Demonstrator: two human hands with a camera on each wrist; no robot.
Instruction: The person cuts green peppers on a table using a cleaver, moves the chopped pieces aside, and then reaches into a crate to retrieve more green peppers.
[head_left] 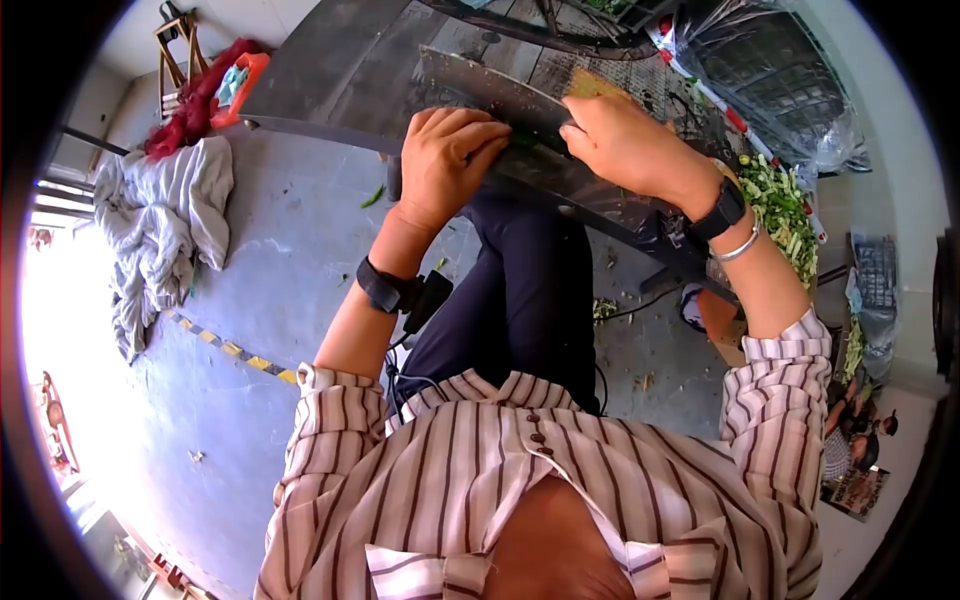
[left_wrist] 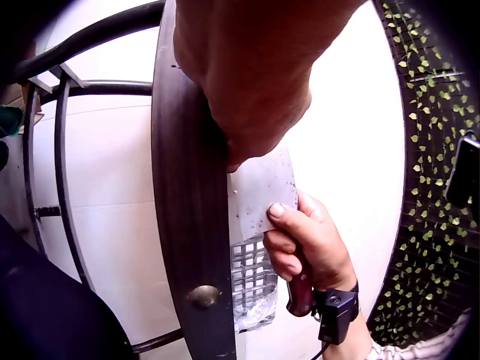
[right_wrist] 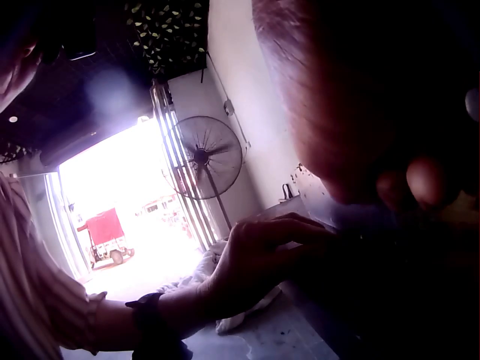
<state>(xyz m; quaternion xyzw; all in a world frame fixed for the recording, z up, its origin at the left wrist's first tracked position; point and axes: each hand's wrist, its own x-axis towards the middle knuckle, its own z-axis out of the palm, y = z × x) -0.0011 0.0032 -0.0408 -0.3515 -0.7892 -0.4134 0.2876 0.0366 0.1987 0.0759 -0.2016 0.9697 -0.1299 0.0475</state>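
Note:
My right hand [head_left: 625, 148] grips the dark red handle [left_wrist: 301, 291] of a wide-bladed knife; its thumb lies against the blade in the left wrist view. The broad grey blade [head_left: 490, 85] stands on edge over the dark table [head_left: 330, 70]. Close to its near side, my left hand [head_left: 447, 160] has bent fingers, tips down at the table's near edge. A bit of green [head_left: 522, 140] shows by those fingertips, mostly hidden by fingers and blade. In the right wrist view my left hand [right_wrist: 255, 255] reaches toward the dark, unclear work area.
Chopped green pieces [head_left: 785, 215] lie heaped at the table's right, near a plastic-wrapped black crate [head_left: 770, 85]. A yellowish block [head_left: 597, 84] is behind the right hand. Grey cloth [head_left: 165, 220] and a red basket [head_left: 245, 88] stand left. Scraps dot the floor.

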